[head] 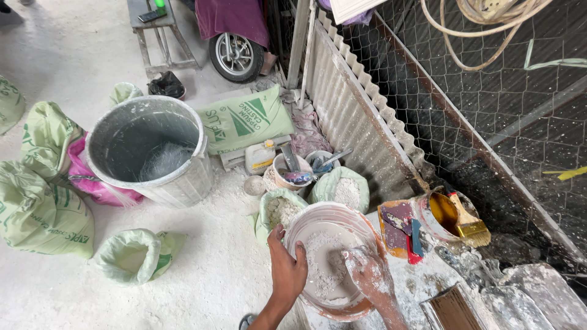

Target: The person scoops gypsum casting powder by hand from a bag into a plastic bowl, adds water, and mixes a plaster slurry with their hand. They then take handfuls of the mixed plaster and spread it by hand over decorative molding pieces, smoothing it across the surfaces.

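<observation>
A round plastic bowl (318, 217) holds white powder and wet plaster paste at the bottom centre. My left hand (286, 266) grips the bowl's near-left rim, thumb inside it. My right hand (367, 272), coated in white plaster, is inside the bowl with its fingers in the paste. Behind the bowl stand two open green bags of white powder (280, 211), (347, 190).
A large grey tub (150, 150) stands at left among green sacks (43, 211). A small bucket with tools (292, 171) sits behind the bags. An orange container with a brush (468, 223) and a scraper tray (397, 226) lie at right, by corrugated sheet and wire mesh.
</observation>
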Demonstrator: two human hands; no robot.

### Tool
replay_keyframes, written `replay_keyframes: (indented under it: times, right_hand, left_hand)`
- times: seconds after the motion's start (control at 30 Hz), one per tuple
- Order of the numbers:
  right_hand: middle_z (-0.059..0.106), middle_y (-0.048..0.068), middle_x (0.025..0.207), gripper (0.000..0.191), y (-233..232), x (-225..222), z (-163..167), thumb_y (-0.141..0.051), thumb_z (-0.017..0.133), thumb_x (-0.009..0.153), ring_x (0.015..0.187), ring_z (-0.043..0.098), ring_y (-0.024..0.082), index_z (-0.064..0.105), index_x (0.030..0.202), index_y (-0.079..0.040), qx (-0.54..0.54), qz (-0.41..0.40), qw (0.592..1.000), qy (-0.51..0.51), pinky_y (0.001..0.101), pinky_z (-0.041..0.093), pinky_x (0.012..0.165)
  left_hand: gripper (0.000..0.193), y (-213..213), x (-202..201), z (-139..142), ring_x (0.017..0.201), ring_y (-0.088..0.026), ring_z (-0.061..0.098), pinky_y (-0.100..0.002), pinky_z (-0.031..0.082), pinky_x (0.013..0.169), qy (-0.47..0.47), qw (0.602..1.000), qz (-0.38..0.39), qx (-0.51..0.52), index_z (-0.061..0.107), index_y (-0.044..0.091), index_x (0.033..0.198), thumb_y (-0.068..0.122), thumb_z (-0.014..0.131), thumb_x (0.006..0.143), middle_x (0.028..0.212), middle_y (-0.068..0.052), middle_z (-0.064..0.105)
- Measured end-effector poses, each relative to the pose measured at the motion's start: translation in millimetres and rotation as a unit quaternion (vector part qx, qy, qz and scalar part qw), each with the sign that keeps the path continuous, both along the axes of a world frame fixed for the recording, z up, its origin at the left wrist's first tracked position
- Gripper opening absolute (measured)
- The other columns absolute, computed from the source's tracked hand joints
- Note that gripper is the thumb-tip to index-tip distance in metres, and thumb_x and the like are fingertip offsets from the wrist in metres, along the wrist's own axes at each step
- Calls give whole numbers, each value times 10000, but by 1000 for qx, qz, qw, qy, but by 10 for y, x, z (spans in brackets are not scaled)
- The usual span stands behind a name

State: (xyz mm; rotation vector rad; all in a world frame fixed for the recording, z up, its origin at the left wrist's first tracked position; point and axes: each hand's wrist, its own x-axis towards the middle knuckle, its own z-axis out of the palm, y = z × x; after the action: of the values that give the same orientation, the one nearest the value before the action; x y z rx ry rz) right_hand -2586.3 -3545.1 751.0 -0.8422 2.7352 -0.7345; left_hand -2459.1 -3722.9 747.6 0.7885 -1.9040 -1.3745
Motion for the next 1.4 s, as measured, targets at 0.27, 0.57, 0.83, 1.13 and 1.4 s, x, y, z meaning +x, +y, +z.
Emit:
replay_keyframes:
  times: [0.27, 0.57, 0.83, 1.13, 1.4]
  right_hand:
    - [727, 95, 1140, 262, 26, 28, 15, -273, 682, 886, 1089, 671, 326, 744, 1113, -158, 21, -23, 999, -13, 453, 530, 941]
    - [736, 113, 1125, 284, 3, 47, 52, -341, 668, 924, 1056, 700, 323, 731, 1113, -138, 26, -19, 999, 7, 459, 541, 947]
    - [686, 143, 1223, 390, -70, -28, 2, -408, 599, 951, 1167, 648, 335, 695, 1232, -155, 90, 24, 995, -20, 472, 501, 1005]
    - [614, 227, 1335, 542, -334, -905, -1312, -340, 589, 908, 1292, 556, 386, 570, 1364, -47, 119, 114, 986, -12, 491, 424, 1100]
    - [636, 197, 1314, 511, -946, -1065, -1365, -431, 499, 971, 1271, 569, 361, 599, 1329, -80, 135, 69, 976, -155, 478, 426, 1098]
  left_hand:
    - [612, 4, 3, 5, 1329, -414, 494, -483, 395, 1099, 5, 1000, 5, 8, 291, -86, 1463, 119, 572, 960, 1448, -289, 418]
    - [592, 5, 18, 25, 1337, -421, 487, -484, 388, 1106, 2, 1000, 6, 4, 304, -88, 1452, 118, 571, 965, 1429, -297, 432]
    - [589, 5, 6, 54, 1347, -430, 467, -489, 370, 1114, 9, 1000, -1, 14, 299, -96, 1449, 116, 563, 968, 1428, -308, 421]
    - [584, 18, 10, 73, 1323, -435, 483, -489, 368, 1119, 23, 1000, 15, -6, 316, -99, 1440, 70, 572, 943, 1404, -308, 445]
    - [566, -1, 31, 113, 1298, -434, 494, -493, 371, 1102, 12, 1000, 17, 1, 331, -87, 1433, 78, 569, 947, 1387, -305, 455]
